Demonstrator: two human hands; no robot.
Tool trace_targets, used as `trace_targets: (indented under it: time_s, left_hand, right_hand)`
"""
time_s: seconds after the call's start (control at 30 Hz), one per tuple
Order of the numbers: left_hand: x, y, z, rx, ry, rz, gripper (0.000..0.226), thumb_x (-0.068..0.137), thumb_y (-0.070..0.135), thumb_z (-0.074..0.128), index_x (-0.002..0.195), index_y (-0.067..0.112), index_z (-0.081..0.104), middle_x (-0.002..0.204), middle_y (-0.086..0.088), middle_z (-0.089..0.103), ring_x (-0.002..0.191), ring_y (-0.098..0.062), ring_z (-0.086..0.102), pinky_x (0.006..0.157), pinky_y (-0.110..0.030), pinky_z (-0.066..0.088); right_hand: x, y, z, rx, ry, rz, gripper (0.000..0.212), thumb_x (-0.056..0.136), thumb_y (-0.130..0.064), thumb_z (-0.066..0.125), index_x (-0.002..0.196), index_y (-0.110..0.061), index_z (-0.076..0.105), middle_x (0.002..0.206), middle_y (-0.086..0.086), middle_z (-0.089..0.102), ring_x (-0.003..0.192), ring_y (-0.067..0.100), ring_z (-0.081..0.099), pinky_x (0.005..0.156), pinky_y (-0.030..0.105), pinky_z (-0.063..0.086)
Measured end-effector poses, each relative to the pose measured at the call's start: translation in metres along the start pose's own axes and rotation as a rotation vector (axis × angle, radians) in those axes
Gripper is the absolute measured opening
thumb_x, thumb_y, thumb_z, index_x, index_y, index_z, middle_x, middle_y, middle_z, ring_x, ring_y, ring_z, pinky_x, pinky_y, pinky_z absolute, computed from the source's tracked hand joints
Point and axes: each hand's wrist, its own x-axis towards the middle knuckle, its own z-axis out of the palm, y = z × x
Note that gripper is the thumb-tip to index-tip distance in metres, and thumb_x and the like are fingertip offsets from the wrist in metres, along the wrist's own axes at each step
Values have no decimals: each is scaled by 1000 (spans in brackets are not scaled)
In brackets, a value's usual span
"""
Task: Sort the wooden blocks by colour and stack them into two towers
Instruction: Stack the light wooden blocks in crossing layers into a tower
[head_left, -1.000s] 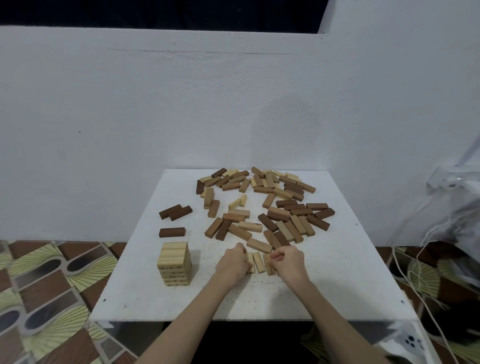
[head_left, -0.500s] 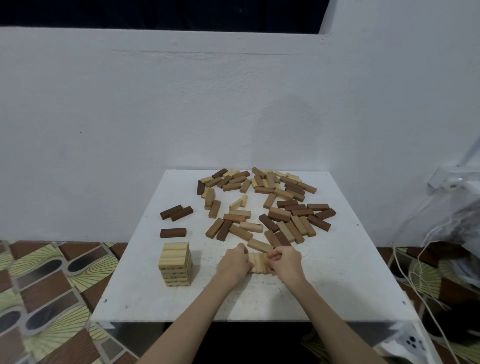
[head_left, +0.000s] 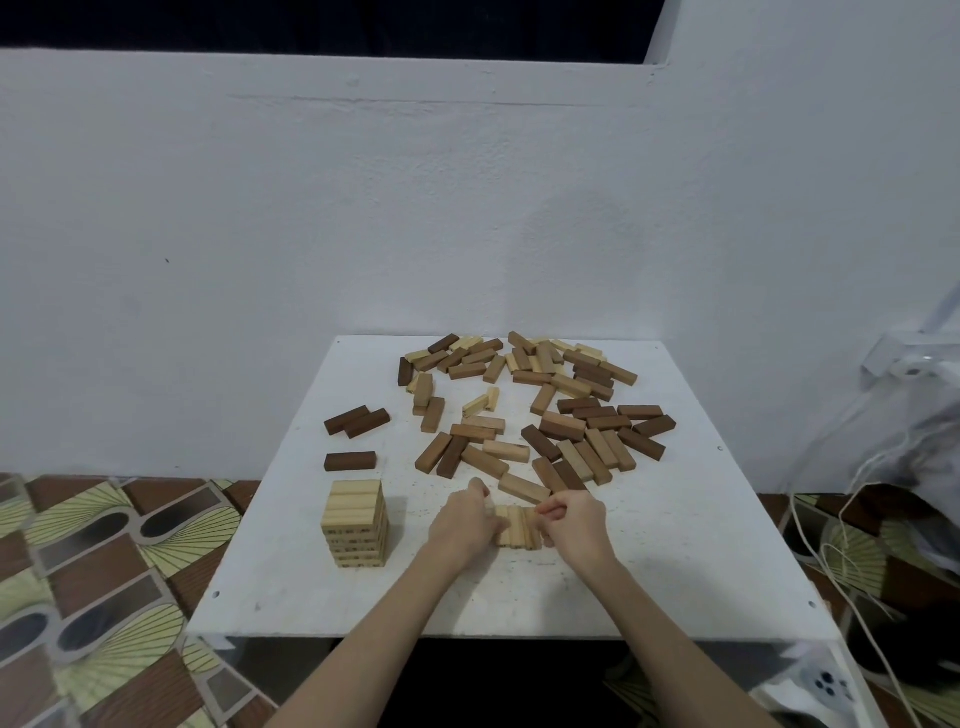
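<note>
Three light wooden blocks (head_left: 517, 526) lie side by side on the white table (head_left: 649, 561), squeezed into a row between my hands. My left hand (head_left: 465, 522) grips the row's left side and my right hand (head_left: 574, 522) grips its right side, fingers curled. A tower of light blocks (head_left: 356, 522) stands at the front left. Three dark blocks (head_left: 356, 421) lie apart at the left. A mixed pile of light, mid-brown and dark blocks (head_left: 540, 410) covers the far half of the table.
A white wall (head_left: 467, 208) rises just behind the table. Patterned floor tiles (head_left: 104, 571) show on the left. White cords and a bag (head_left: 883, 493) hang at the right edge. The table's front edge is near my forearms.
The three light blocks lay slightly apart between my hands; both hands have pushed them together into one tight row. The tower and the pile have not moved.
</note>
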Motion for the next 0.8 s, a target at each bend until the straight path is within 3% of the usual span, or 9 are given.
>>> trace_targets:
  time_s: [0.13,0.23,0.3,0.43,0.67,0.8]
  left_hand:
    - [3,-3,-12,-109,-27,153,61,74,35,78,121,15,44,111,1,48,94,-14,47,80,-25,41]
    - [6,-6,-16,-52,-134,257,86,60,30,88,131,17,39,124,2,45,108,-11,43,89,-21,38]
    - [6,-7,-15,-16,-168,278,97,58,25,89,137,16,33,128,2,42,115,-12,40,95,-21,36]
    - [7,-7,-7,-9,-171,261,97,57,21,89,135,18,31,127,-1,44,119,-16,41,101,-33,39]
    - [11,-9,4,-30,-163,279,94,54,19,89,130,20,32,121,-3,50,109,-19,49,94,-41,46]
    - [13,-8,4,-28,-151,283,94,55,19,88,130,20,32,120,-3,50,109,-18,49,94,-40,46]
  right_hand:
    - [3,-7,-15,-80,0,-116,12,83,0,66,92,-7,70,82,4,65,72,14,61,78,36,56]
    - [-1,-24,-31,-175,-209,-256,31,78,-3,73,105,-14,61,94,-2,58,72,2,50,68,14,47]
    - [-6,-32,-37,-216,-371,-275,51,71,-5,78,114,-16,51,96,-7,52,72,1,46,61,9,41]
    - [-10,-34,-37,-284,-474,-286,68,68,-6,80,120,-22,41,102,-13,47,79,-1,46,63,10,38]
    - [-9,-33,-33,-280,-508,-330,79,66,-8,81,130,-23,37,118,-7,48,87,-5,47,64,7,40]
    - [-4,-29,-30,-300,-513,-325,85,64,-13,83,132,-29,35,122,-4,48,90,-2,46,71,18,45]
